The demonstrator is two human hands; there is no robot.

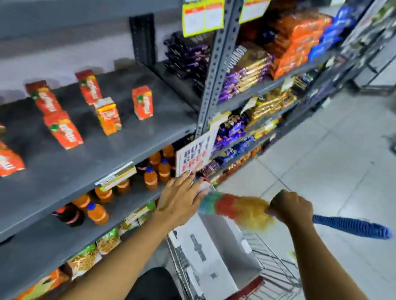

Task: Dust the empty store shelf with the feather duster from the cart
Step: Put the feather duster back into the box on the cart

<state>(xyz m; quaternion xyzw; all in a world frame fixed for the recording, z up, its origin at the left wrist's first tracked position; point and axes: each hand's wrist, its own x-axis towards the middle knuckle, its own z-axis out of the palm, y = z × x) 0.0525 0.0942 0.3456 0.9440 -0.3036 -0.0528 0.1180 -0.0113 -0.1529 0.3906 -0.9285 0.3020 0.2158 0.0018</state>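
We stand in a store aisle with pale floor tiles [332, 148] beside grey shelves [65, 182]. The middle shelf carries eight or so red cartons [63, 129], spaced apart; bottles [97, 213] stand below. Our right hand [289, 207] closes its grip on the duster [239, 208] above the cart [267, 284]. Our left hand [180, 198] lies spread at the duster's tip.
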